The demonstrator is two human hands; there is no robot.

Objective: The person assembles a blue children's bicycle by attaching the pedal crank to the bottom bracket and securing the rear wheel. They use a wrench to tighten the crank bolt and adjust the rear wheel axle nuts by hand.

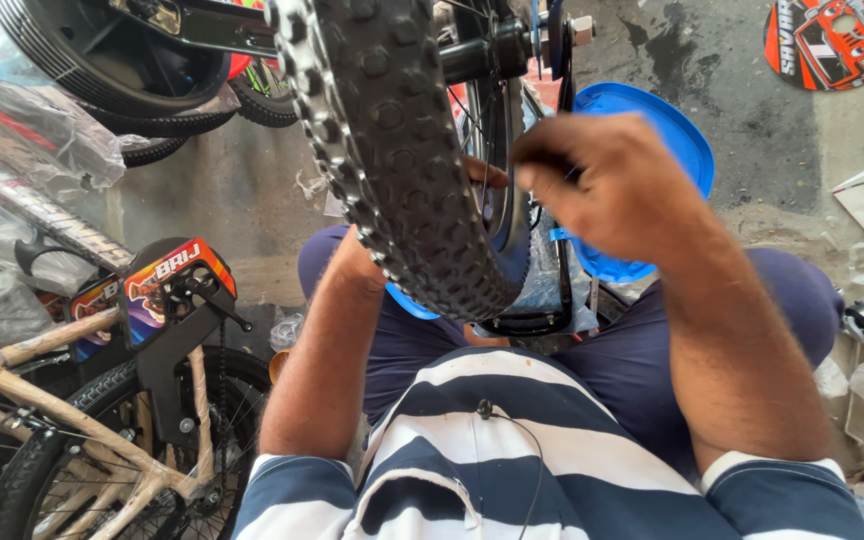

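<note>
We've got the bike wheel (402, 150) standing upright between our knees, its knobby tyre running from the top of the view down toward our lap — long axis near vertical, tread edge facing us. The hub and axle sit at the top, beside the blue disc (667, 130) on the right side of the wheel.

Right hand (602, 185) is the nearer one to the hub side — it's up against the spokes and rim on the right face of the wheel, fingers curled in, pinched on something small and dark. We can't tell what it is; motion blur hides it.

Left hand (352, 262) is mostly hidden behind the tyre on the wheel's left side — looks to be bracing the wheel low down, but we can't tell whether it's closed on anything.

So the work sits right of the tyre and slightly above our right hand, with the wheel between the two hands. Wrapped kids' bikes (102, 400) stand off to our left, well apart.
</note>
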